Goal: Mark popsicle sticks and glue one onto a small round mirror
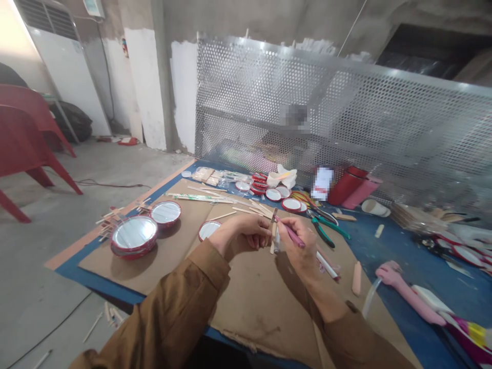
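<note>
One left hand (249, 233): pinching wooden stick (272, 248)
Right hand (302, 246): gripping purple tool (294, 236)
Round mirrors (134, 233): left, on cardboard (257, 302)

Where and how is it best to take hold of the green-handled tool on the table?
Probably by both green handles, reaching from above on the near right side. The tool lies low, and its handles spread apart toward that side, so the fingers could close around them.
</note>
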### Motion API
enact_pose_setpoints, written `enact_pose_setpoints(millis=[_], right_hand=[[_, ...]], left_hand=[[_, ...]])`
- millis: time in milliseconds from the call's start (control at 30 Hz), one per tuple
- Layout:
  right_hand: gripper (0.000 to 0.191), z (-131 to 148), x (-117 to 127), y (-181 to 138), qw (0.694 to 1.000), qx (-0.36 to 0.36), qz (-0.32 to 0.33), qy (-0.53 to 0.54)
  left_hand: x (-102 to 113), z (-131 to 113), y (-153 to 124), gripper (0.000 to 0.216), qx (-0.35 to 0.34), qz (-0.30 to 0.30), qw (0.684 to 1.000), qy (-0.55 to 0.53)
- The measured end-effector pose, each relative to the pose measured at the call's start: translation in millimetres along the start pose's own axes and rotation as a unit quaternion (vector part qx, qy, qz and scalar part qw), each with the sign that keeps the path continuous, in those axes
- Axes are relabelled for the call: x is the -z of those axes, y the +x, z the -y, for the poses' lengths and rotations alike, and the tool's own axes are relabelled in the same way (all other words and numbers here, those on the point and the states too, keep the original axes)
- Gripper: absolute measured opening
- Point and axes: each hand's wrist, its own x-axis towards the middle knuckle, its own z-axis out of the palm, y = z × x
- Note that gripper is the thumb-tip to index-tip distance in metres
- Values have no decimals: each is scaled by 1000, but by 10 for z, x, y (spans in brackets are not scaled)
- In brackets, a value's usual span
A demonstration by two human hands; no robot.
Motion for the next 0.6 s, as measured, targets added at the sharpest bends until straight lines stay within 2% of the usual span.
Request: enact_pose_setpoints(millis=[267,467,600], right_hand=[[21,3,-1,-7,1000,3,11,3],[17,48,36,0,999,-16,-43,27],[19,61,43,0,999,-22,-30,32]], left_hand=[[9,15,7,22,-11,4,1000,7],[5,17,19,24,-3,9,1000,4],[7,22,18,20,-7,9,1000,5]])
